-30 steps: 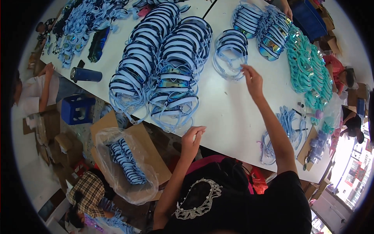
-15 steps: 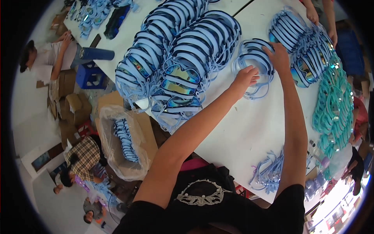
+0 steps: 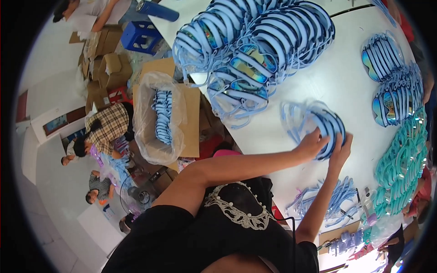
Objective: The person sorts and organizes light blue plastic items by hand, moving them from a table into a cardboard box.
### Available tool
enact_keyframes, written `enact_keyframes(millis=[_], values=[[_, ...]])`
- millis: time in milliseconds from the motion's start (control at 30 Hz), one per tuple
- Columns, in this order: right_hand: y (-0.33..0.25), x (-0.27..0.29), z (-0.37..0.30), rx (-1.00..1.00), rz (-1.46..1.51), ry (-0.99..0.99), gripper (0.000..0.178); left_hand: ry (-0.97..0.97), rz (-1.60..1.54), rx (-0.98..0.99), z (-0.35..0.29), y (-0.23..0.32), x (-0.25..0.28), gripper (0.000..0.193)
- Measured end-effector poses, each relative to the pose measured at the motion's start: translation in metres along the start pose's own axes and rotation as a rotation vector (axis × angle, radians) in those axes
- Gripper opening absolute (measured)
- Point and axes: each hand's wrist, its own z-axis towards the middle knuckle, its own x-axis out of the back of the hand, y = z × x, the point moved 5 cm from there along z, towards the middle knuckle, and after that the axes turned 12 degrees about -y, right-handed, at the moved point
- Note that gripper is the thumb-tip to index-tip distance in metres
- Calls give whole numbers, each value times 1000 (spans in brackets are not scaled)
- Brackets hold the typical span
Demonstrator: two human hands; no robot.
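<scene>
A small stack of light-blue swim goggles (image 3: pixel 334 119) with dark edges stands on the white table in front of me, its straps (image 3: pixel 291 119) trailing to the left and slightly smeared. My left hand (image 3: pixel 311 145) grips the stack's near left side, fingers curled onto the frames. On its near right side, my right hand (image 3: pixel 340 149) is closed against the goggles with the thumb and fingers. Beyond my left forearm lie long rows of blue goggles (image 3: pixel 291 34) with mirrored lenses. Loose blue straps (image 3: pixel 332 195) lie near my right forearm.
More blue goggles (image 3: pixel 387 57) stand in rows at the far right, beside a heap of green goggles (image 3: pixel 398 157). Left of the table is a plastic-lined carton (image 3: pixel 189 123) holding goggles. A blue stool (image 3: pixel 140 37) and a blue flask (image 3: pixel 157 11) are farther off. Other people sit around.
My view has shifted, so the table's things appear elsewhere. Both hands have drawn the goggle stack nearer to me, and my left hand has gone from loosely open to gripping it.
</scene>
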Motion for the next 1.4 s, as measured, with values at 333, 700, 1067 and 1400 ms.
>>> enact_keyframes(millis=[333,700,1067,1400], values=[[-37,-8,-62,299,-630,295,34,-334,221,-18,-58,-52,40,34],[-149,-194,-16,403,-34,-254,27,713,654,-415,-185,78,278,40],[-203,-209,26,152,204,-82,29,565,616,-535,-172,124,294,35],[-218,-220,30,204,190,-30,34,210,-504,-95,-45,103,297,67]])
